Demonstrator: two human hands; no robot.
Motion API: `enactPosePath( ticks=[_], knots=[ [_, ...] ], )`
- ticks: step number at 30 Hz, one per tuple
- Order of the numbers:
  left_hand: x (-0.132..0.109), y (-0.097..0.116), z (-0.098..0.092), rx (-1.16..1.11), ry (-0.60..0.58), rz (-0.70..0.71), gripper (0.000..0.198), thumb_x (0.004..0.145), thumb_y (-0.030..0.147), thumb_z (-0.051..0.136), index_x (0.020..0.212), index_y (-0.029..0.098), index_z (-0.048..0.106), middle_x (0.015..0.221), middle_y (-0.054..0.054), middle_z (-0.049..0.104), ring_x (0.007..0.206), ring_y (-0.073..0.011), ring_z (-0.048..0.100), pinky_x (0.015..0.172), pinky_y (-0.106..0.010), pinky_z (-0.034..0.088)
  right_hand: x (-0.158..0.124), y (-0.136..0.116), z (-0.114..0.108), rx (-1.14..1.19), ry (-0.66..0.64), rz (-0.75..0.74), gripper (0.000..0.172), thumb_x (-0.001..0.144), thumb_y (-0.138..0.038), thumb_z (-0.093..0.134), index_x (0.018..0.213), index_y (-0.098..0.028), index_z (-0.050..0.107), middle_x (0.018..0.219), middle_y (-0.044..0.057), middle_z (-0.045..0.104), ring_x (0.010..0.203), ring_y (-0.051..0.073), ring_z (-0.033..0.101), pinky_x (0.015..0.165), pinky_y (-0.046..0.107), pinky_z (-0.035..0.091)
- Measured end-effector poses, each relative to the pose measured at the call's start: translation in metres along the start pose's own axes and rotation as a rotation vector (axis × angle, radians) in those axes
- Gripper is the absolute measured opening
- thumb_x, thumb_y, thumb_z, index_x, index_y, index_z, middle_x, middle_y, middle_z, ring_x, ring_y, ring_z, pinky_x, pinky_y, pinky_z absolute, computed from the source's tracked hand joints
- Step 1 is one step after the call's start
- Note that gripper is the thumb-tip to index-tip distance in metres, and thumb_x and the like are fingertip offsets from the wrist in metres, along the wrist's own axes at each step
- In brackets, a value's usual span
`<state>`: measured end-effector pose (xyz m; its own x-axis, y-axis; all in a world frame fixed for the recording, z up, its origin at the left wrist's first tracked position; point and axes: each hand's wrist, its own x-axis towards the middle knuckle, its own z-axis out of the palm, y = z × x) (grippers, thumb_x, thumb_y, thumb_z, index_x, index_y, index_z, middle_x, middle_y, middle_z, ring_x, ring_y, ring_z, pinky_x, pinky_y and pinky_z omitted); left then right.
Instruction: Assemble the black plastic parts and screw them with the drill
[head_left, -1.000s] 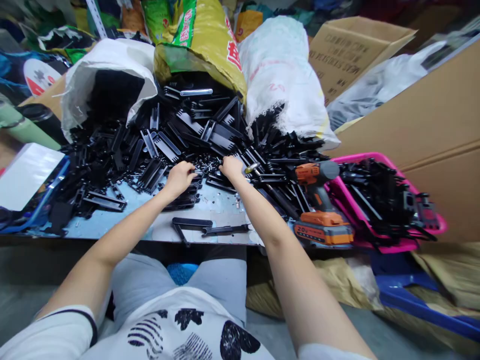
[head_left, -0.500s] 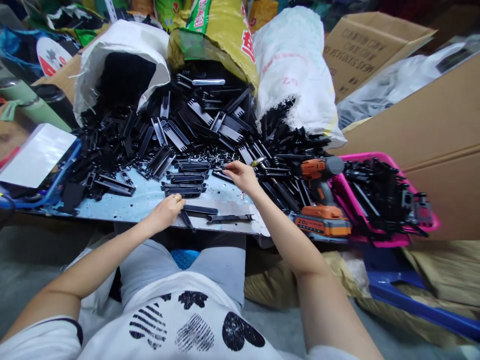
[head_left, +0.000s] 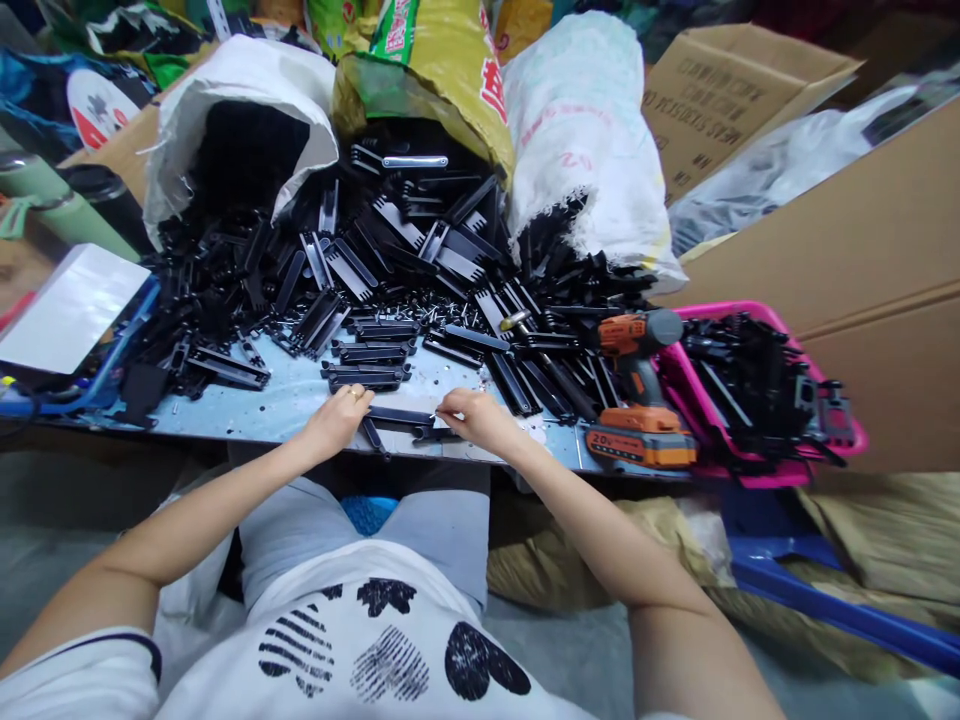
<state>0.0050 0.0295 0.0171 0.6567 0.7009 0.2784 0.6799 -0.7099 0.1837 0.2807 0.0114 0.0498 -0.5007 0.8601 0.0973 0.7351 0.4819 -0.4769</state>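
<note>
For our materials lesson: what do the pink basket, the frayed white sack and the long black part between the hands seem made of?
Pink basket: probably moulded plastic, smooth and evenly coloured.
Frayed white sack: likely woven plastic, slightly shiny, with stringy torn edges.
Long black part: smooth, with a soft sheen; coated metal or plastic, the look leaves it open.

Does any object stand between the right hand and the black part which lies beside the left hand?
Nothing visible: the right hand is at the right end of the black part, and the left hand at its left end. The orange drill stands apart, to the right.
</note>
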Motion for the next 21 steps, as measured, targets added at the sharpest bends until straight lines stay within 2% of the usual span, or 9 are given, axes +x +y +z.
enactPosePath(
  ticks=[3,6,9,11,14,15,17,19,21],
  knots=[
    [-0.006,0.0,0.011,-0.127,0.173,-0.049,0.029,0.092,0.02,0.044,0.116,0.009,0.056,0.093,-0.013,0.062,0.086,-0.0217,0.06,0.077,-0.035,0.052,0.002,-0.008,-0.002,-0.125,-0.11,-0.054,0.014,0.084,-0.011,0.053,0.078,-0.015,0.064,0.08,0.005,0.063,0.07,0.013,0.058,0.065,0.022,0.04],
    [-0.014,0.004,0.022,-0.23,0.353,-0.129,0.029,0.092,0.025,0.048,0.117,0.013,0.058,0.095,-0.011,0.067,0.086,-0.0196,0.064,0.078,-0.033,0.053,0.005,-0.014,-0.003,-0.203,-0.134,-0.041,0.016,0.086,-0.011,0.05,0.079,-0.015,0.064,0.08,0.006,0.062,0.071,0.013,0.057,0.064,0.022,0.037],
    [-0.017,0.008,0.028,-0.28,0.406,-0.178,0.029,0.091,0.024,0.049,0.117,0.015,0.059,0.095,-0.01,0.069,0.084,-0.018,0.066,0.079,-0.031,0.053,0.006,-0.013,0.002,-0.213,-0.133,-0.012,0.014,0.086,-0.011,0.051,0.081,-0.015,0.063,0.083,0.006,0.062,0.075,0.013,0.057,0.066,0.022,0.038],
    [-0.014,0.008,0.028,-0.318,0.419,-0.205,0.027,0.092,0.024,0.047,0.113,0.014,0.061,0.094,-0.009,0.07,0.082,-0.0168,0.066,0.078,-0.029,0.053,0.005,-0.009,0.008,-0.247,-0.178,-0.031,0.014,0.086,-0.011,0.051,0.081,-0.014,0.063,0.083,0.006,0.062,0.075,0.014,0.057,0.066,0.023,0.038],
    [-0.012,0.007,0.021,-0.361,0.359,-0.204,0.029,0.093,0.026,0.044,0.114,0.014,0.06,0.101,-0.01,0.068,0.09,-0.0167,0.065,0.083,-0.029,0.051,0.001,-0.005,0.017,-0.307,-0.212,-0.065,0.019,0.09,-0.014,0.047,0.083,-0.013,0.065,0.082,0.009,0.062,0.075,0.016,0.057,0.066,0.026,0.039],
    [-0.013,0.009,0.017,-0.343,0.335,-0.238,0.031,0.092,0.029,0.044,0.114,0.014,0.059,0.103,-0.011,0.067,0.094,-0.0178,0.064,0.085,-0.03,0.05,0.0,-0.006,0.019,-0.298,-0.189,-0.075,0.021,0.092,-0.018,0.046,0.085,-0.013,0.065,0.084,0.009,0.063,0.077,0.017,0.058,0.069,0.027,0.041],
    [-0.017,0.018,0.009,-0.248,0.27,-0.397,0.032,0.09,0.036,0.046,0.107,0.013,0.062,0.097,-0.012,0.067,0.093,-0.0209,0.064,0.082,-0.032,0.05,0.001,-0.01,0.025,-0.237,-0.082,-0.097,0.025,0.093,-0.03,0.046,0.098,-0.014,0.065,0.094,0.012,0.065,0.088,0.02,0.059,0.076,0.03,0.043],
    [-0.023,0.033,0.003,-0.138,0.114,-0.585,0.033,0.086,0.044,0.049,0.089,0.015,0.066,0.081,-0.01,0.068,0.082,-0.0232,0.065,0.074,-0.033,0.049,0.009,-0.019,0.035,-0.156,0.032,-0.148,0.038,0.093,-0.041,0.045,0.118,-0.016,0.058,0.115,0.014,0.061,0.104,0.022,0.056,0.087,0.035,0.043],
    [-0.025,0.05,0.001,-0.09,-0.12,-0.688,0.035,0.083,0.048,0.051,0.074,0.018,0.066,0.07,-0.007,0.067,0.073,-0.0241,0.066,0.068,-0.032,0.048,0.021,-0.029,0.049,-0.089,0.075,-0.23,0.05,0.092,-0.047,0.043,0.132,-0.017,0.047,0.133,0.015,0.05,0.116,0.023,0.049,0.095,0.039,0.041]
  ],
)
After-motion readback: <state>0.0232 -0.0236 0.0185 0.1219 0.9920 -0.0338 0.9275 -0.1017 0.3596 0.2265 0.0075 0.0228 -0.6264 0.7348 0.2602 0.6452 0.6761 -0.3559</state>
